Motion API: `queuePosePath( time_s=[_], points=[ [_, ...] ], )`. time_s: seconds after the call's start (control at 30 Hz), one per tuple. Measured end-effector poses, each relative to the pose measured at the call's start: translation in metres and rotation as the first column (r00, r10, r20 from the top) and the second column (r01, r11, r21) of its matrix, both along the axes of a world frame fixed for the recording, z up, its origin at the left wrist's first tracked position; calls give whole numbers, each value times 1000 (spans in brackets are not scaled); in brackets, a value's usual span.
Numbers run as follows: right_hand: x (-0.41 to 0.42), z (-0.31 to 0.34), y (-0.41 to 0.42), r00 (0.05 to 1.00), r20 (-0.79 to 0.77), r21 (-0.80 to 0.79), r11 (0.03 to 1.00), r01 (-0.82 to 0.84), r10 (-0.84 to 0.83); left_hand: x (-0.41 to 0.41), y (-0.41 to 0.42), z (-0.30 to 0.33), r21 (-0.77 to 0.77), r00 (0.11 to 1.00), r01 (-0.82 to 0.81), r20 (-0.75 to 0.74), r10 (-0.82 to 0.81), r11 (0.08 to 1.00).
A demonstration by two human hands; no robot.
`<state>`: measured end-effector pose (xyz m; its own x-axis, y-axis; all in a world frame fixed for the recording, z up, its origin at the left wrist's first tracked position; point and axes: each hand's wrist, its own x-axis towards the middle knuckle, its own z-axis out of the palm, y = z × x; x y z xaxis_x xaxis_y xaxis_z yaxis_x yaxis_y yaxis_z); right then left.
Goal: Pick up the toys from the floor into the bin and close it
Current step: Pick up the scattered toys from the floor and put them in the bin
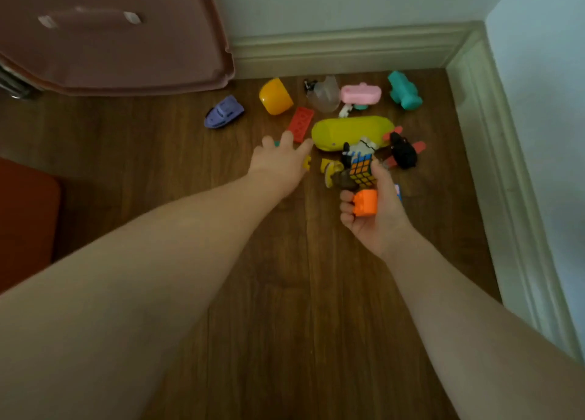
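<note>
Left hand (278, 166): centre of the frame, palm down, fingers spread, holding nothing, fingertips just beside the flat red plastic brick (300, 124) and the large lime-yellow plastic capsule (351, 131).

Right hand (372, 210): right of centre, palm up, fingers curled round a multicoloured puzzle cube (363, 170) and an orange plastic block (365, 201).

Wooden floor (285, 293), upper centre: purple toy boat (223, 112), orange-yellow plastic half-shell (276, 96), pink plastic toy (361, 93), teal plastic toy (404, 91), black plush toy (402, 151).

Pink plastic bin lid (110, 33): upper left of the frame; the bin body cannot be made out.
</note>
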<state>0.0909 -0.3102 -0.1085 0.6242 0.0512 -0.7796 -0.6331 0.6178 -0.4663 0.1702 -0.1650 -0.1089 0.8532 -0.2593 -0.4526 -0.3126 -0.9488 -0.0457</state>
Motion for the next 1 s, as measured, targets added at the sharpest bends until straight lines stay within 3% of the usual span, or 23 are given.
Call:
queuePosePath(
  time_s=[0.33,0.47,0.57,0.63,0.7,0.87,1.0],
  points=[
    [-18,7,15,997,-73,-38,999,-20,17,-41,15,-15,19,995,95,-29,-94,995],
    [-25,13,47,998,-56,-8,999,-41,41,-64,52,0,26,949,268,-181,-259,963],
    [-32,22,82,997,-47,15,998,-65,66,-84,96,12,-259,941,45,-313,-128,965],
    [-34,31,105,995,-29,24,996,-91,92,-90,121,31,-454,943,-174,-333,15,874],
    [-34,44,133,994,-8,49,992,-113,113,-93,146,55,-555,938,-287,-327,112,781],
    [-26,100,221,974,160,145,972,-182,159,-97,227,117,-687,924,-382,-264,277,618],
    [-26,153,287,942,279,167,957,-237,184,-110,305,177,-792,933,-310,-148,328,526]
  ],
)
